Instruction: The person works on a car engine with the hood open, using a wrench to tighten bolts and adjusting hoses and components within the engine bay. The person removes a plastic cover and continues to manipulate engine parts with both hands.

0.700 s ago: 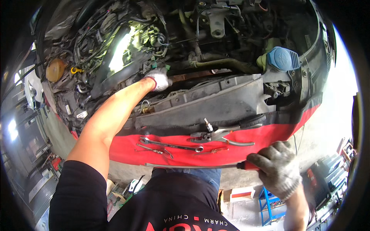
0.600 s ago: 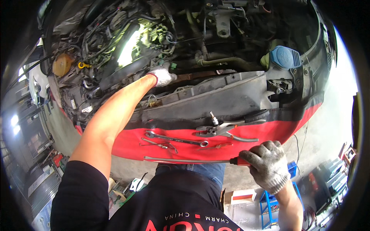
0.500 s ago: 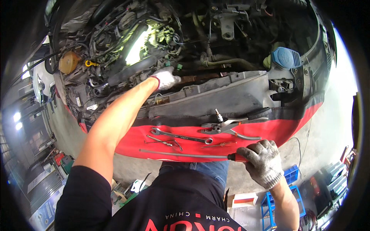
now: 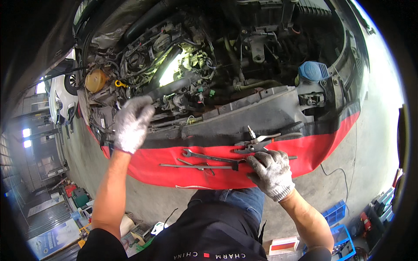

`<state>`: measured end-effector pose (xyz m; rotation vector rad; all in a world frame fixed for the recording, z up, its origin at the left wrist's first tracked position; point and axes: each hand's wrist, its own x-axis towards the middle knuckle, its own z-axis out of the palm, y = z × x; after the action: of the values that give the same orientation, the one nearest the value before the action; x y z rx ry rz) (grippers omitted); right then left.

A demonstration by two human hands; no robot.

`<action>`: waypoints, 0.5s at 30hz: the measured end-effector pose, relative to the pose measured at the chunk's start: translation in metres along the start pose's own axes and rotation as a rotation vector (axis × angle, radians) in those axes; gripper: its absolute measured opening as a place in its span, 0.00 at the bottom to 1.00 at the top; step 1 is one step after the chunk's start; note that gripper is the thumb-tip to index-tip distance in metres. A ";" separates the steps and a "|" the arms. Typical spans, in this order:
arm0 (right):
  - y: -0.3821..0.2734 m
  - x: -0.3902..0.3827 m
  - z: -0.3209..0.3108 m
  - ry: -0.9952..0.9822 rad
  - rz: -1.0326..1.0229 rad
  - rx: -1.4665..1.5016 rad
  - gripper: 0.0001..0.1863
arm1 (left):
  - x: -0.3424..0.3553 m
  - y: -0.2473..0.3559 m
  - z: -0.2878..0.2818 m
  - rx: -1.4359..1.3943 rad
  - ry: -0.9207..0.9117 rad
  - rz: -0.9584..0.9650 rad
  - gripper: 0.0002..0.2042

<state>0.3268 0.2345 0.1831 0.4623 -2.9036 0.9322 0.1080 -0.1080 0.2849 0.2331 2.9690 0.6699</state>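
My right hand [image 4: 272,174], in a grey-white knit glove, is closed around the handle end of a long screwdriver [image 4: 196,166]. The handle is hidden under the fingers, while the shaft points left, low over the red fender cover [image 4: 148,167]. Beside that hand lie pliers [image 4: 246,148], a combination wrench [image 4: 209,156] and a bright metal socket piece [image 4: 251,132]; the shaft crosses small thin tools. My left hand [image 4: 133,124], gloved too, hovers over the front left of the engine bay, empty, thumb apart from the fingers.
A lit lamp [image 4: 170,71] glares among the engine parts. An orange-brown reservoir [image 4: 96,81] and yellow dipstick ring [image 4: 120,84] sit at the left, a blue cap [image 4: 312,71] at the right. Blue crates [image 4: 334,213] stand on the floor to the right, where a cable trails.
My left hand has come out of the engine bay, back and to the left. My right hand has moved left and forward with the screwdriver, in over the cover beside the other tools.
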 end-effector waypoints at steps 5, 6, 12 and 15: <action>0.001 -0.012 0.008 0.047 -0.021 0.006 0.33 | 0.004 0.007 0.001 0.143 0.068 0.121 0.11; -0.001 -0.010 0.007 0.060 -0.022 0.004 0.32 | 0.000 0.005 0.002 0.153 0.072 0.129 0.11; -0.005 -0.009 0.007 0.068 -0.009 0.006 0.31 | -0.033 -0.025 0.010 0.093 0.083 -0.004 0.10; -0.009 -0.007 0.006 0.034 -0.001 -0.020 0.32 | -0.043 -0.023 0.017 0.139 0.025 0.022 0.10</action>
<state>0.3363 0.2259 0.1824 0.4421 -2.8790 0.9009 0.1497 -0.1290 0.2616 0.2693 3.0448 0.4720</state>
